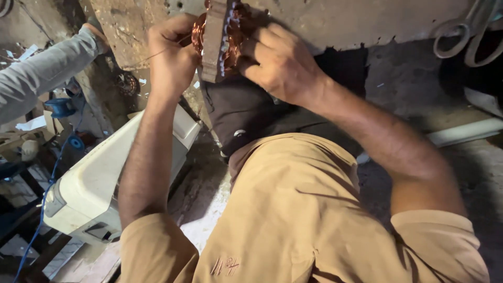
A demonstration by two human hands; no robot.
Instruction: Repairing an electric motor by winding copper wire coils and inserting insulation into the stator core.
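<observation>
Tan shirt cloth [293,209] lies nearest us. Our left hand [170,57] pinches thin copper wire [157,52]; our right hand [283,63] curls tight around the brown, copper-wound motor stator [217,36] between our fingers.

I see little room around the copper-wound stator [220,36]: my two hands crowd it from both sides, with the concrete wall [340,21] right behind it. A grey sleeve [42,73] blocks the far side; the white machine casing [94,178] fills the space below.

Motor stator [217,42], rusty brown laminated core seen edge-on, copper windings bulging both sides, upright between both hands
</observation>
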